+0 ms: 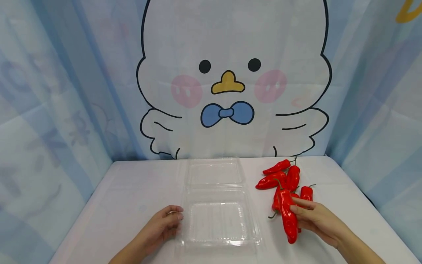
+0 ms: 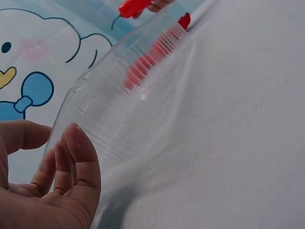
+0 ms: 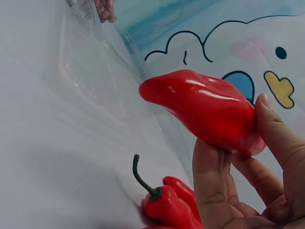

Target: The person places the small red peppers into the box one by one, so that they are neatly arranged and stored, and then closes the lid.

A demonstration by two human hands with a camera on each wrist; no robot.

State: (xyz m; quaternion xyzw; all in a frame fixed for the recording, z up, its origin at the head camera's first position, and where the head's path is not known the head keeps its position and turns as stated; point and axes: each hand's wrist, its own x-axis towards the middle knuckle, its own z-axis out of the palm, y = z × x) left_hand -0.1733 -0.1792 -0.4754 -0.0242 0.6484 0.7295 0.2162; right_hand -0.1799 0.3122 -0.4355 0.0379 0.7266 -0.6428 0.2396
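A clear plastic box [image 1: 217,222] lies with its lid [image 1: 214,174] folded back, and it looks empty. The left hand [image 1: 165,225] is at the box's left edge; in the left wrist view, the thumb and fingers of the left hand [image 2: 57,176] are around the rim of the box [image 2: 119,105]. Between thumb and fingers, the right hand [image 1: 318,220] pinches a red pepper [image 1: 287,216], raised beside the pile with its tip toward the front. The right wrist view shows this pepper [image 3: 209,109] held by the right hand [image 3: 257,176] above another pepper [image 3: 169,205].
Several red peppers [image 1: 271,180] with green stems lie in a loose pile right of the box, one of them [image 1: 306,193] at the pile's right. Behind the white table [image 1: 132,190] hangs a curtain [image 1: 230,139] with a cartoon bird; more curtain hangs at both sides.
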